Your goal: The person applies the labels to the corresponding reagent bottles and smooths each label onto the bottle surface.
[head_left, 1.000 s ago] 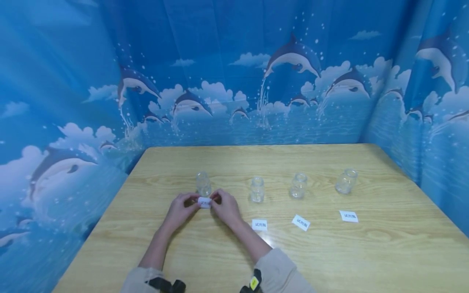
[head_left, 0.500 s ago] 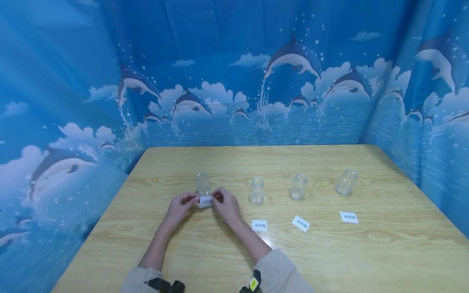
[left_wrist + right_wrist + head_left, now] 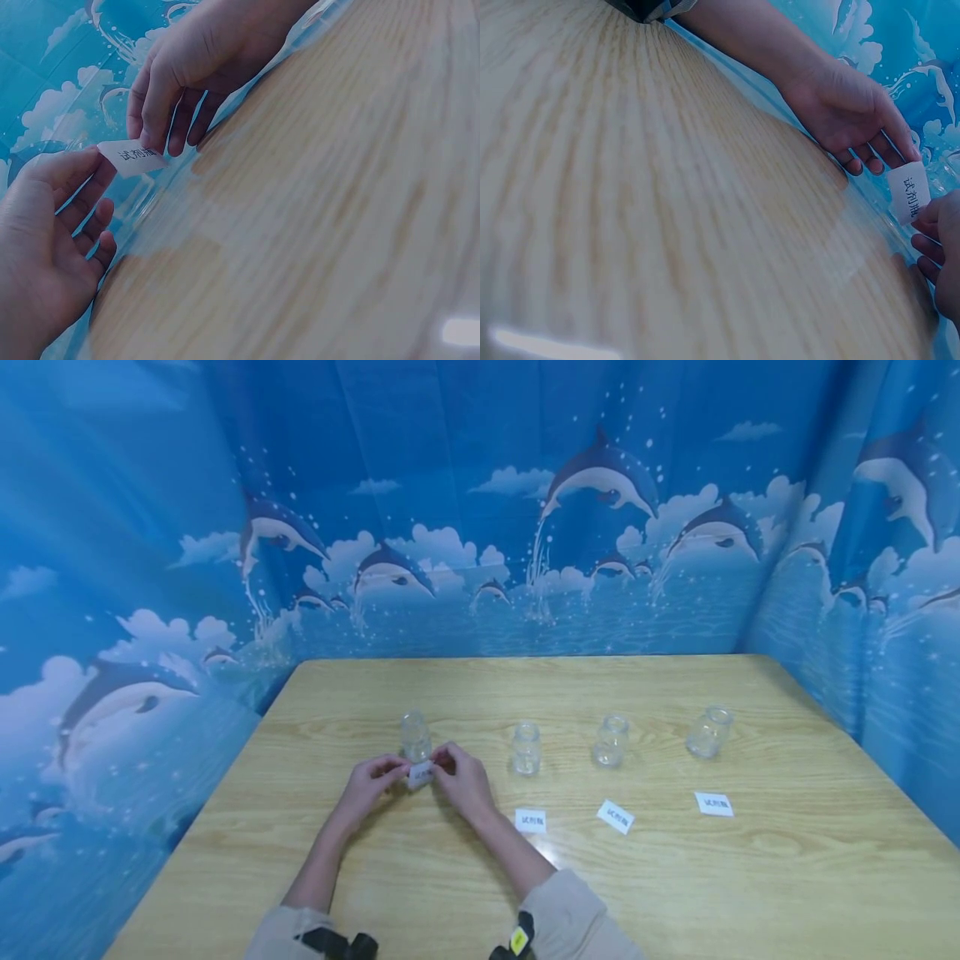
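A small white paper label [image 3: 421,773] with dark handwritten characters is held up between both hands. My left hand [image 3: 369,789] pinches its left edge between thumb and forefinger. At the opposite edge, my right hand [image 3: 463,783] pinches it the same way, covering part of the writing. The label [image 3: 133,157] is seen from the left wrist too, its right corner under the other hand's fingertips. Just behind it, a clear glass jar [image 3: 416,732] stands on the table, its lower part overlapped by the label in the head view.
Three more clear glass jars, a near one [image 3: 527,748], a middle one [image 3: 611,740] and a far-right one [image 3: 708,732], stand on the wooden table [image 3: 465,893]. In front of them lie three labels [image 3: 531,821] [image 3: 617,817] [image 3: 713,804]. A dolphin-print curtain [image 3: 480,510] surrounds the table.
The label has shifted slightly upward against the jar and now tilts, its right side higher. The hands have moved only a little; the other jars and labels stay where they were.
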Demonstrator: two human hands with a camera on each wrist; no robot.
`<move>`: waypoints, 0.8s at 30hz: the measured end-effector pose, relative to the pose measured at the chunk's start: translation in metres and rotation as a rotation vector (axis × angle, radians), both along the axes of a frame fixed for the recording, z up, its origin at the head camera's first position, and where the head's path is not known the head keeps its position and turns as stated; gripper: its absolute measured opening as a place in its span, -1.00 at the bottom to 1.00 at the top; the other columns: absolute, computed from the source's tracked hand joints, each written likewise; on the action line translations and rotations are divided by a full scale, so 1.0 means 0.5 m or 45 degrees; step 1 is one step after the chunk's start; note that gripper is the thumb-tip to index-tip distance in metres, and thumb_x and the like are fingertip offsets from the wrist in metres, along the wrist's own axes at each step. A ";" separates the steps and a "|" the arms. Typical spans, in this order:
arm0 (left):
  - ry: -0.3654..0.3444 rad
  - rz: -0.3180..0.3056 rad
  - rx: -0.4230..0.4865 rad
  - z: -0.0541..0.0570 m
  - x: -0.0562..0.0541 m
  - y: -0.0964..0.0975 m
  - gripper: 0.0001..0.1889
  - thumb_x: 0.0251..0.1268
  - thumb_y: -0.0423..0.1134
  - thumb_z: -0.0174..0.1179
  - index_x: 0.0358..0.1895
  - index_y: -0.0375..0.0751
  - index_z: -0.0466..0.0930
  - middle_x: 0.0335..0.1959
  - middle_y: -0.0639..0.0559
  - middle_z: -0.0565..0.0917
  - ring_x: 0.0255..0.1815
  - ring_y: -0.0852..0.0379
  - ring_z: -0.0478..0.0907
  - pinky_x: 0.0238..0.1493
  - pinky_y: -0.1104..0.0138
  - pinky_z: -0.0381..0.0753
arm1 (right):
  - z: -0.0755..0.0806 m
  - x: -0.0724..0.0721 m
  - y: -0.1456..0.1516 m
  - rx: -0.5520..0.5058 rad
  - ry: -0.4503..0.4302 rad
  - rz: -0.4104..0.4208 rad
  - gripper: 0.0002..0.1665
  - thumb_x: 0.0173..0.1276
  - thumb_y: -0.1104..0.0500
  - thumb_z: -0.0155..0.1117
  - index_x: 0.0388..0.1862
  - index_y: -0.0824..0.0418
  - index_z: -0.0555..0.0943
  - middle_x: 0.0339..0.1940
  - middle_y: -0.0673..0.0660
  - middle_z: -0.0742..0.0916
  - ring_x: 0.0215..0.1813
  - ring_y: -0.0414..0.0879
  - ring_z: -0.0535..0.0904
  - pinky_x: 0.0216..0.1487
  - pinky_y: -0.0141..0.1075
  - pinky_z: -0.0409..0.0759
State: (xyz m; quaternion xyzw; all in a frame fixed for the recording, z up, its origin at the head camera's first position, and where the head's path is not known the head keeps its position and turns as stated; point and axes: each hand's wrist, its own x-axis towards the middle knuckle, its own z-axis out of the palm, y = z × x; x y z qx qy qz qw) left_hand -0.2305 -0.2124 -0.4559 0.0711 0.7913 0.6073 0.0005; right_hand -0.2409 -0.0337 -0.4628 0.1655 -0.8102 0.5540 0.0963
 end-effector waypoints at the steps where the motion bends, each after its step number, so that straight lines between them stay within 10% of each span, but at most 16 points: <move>1: -0.010 -0.004 0.009 0.002 0.001 0.000 -0.72 0.24 -0.24 0.17 -0.16 -0.45 0.55 -0.33 -0.01 0.60 -0.29 0.13 0.44 -0.27 0.34 0.42 | 0.000 0.000 0.000 0.002 0.000 0.002 -0.83 0.17 0.35 0.27 -0.22 0.27 0.57 -0.28 0.10 0.69 -0.23 -0.11 0.59 -0.14 -0.35 0.54; 24: 0.001 -0.026 0.058 0.021 0.009 0.004 -0.78 0.21 -0.37 0.16 -0.22 -0.54 0.55 -0.37 -0.01 0.61 -0.31 0.15 0.46 -0.26 0.34 0.42 | 0.009 0.013 0.000 0.006 -0.148 0.276 -0.68 0.27 -0.05 0.21 -0.14 0.14 0.55 -0.17 0.05 0.68 -0.20 -0.14 0.61 -0.16 -0.34 0.56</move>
